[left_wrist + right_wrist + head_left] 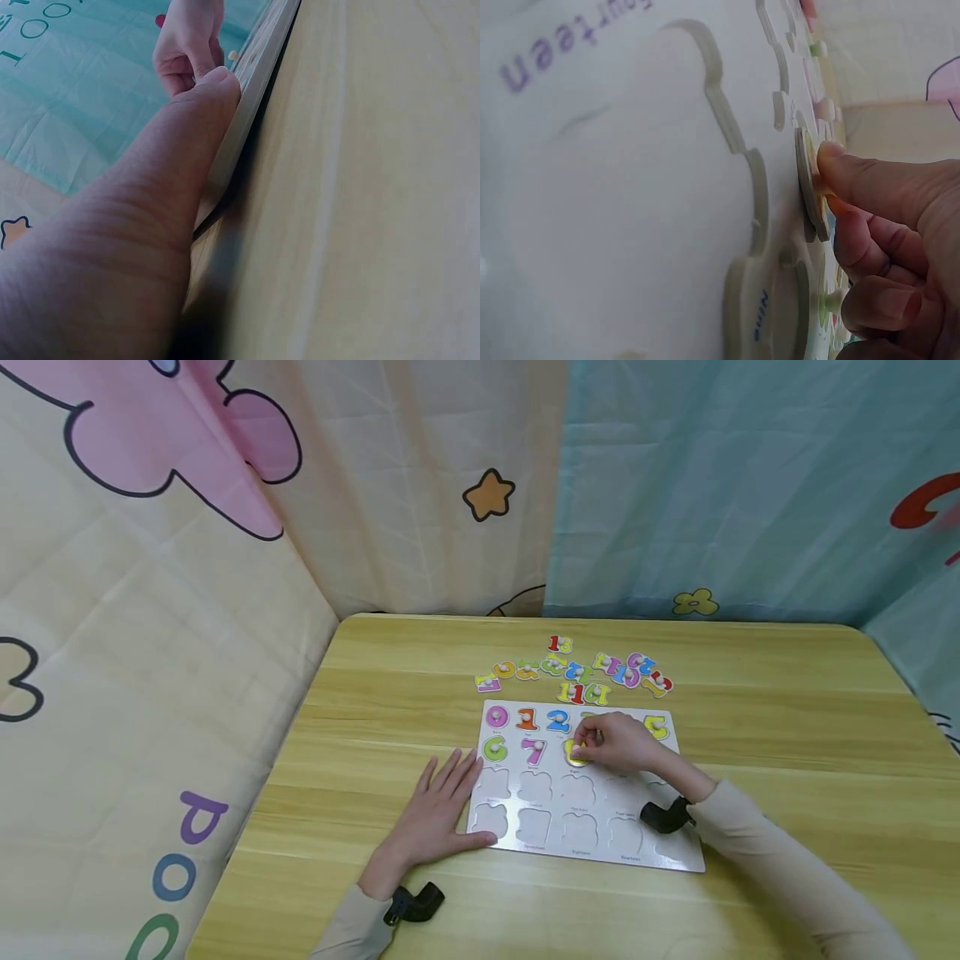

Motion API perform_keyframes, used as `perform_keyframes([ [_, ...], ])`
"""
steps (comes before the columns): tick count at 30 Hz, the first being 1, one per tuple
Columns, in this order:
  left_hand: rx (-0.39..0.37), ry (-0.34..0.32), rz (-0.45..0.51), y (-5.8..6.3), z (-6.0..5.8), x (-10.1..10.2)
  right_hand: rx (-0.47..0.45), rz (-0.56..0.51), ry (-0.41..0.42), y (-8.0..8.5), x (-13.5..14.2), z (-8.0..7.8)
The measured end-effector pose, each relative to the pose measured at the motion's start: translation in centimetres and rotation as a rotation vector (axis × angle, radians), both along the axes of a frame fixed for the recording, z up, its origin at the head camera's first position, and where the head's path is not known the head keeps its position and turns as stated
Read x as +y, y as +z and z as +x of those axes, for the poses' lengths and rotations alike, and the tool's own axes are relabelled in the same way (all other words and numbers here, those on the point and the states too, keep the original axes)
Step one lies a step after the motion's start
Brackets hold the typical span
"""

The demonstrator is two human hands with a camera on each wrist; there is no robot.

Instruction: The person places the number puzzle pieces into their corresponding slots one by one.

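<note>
A white number puzzle board point(558, 807) lies on the table, with knobbed pieces 0, 1, 2, 5, 6 and 7 in its upper two rows. My right hand point(621, 742) pinches a yellow number piece point(808, 187) by its knob, over the second row beside the purple 7 point(534, 751). From the right wrist view, the piece stands slightly tilted off the board's face, near the recess labelled Nine. Spread flat at the board's left edge, my left hand point(437, 810) has its thumb on the near left corner. My right hand covers part of the top row.
Beyond the board's far edge lie several loose number pieces, among them a red-and-yellow 13 point(559, 644) and an orange one point(505, 670). The two lower board rows show bare recesses. Printed curtains point(420, 527) hang behind the wooden table point(795, 710).
</note>
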State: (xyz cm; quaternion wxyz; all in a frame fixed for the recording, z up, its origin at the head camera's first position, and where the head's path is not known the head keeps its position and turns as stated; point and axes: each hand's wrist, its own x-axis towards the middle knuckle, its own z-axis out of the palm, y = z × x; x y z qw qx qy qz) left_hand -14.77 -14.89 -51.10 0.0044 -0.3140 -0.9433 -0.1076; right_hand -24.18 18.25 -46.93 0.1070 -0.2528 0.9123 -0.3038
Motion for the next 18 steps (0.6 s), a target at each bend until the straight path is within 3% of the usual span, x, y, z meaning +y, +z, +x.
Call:
perform_keyframes([
  [18, 0.010, 0.002, -0.004, -0.10, -0.06, -0.03, -0.036, 0.000, -0.039, -0.28, -0.59, 0.18],
])
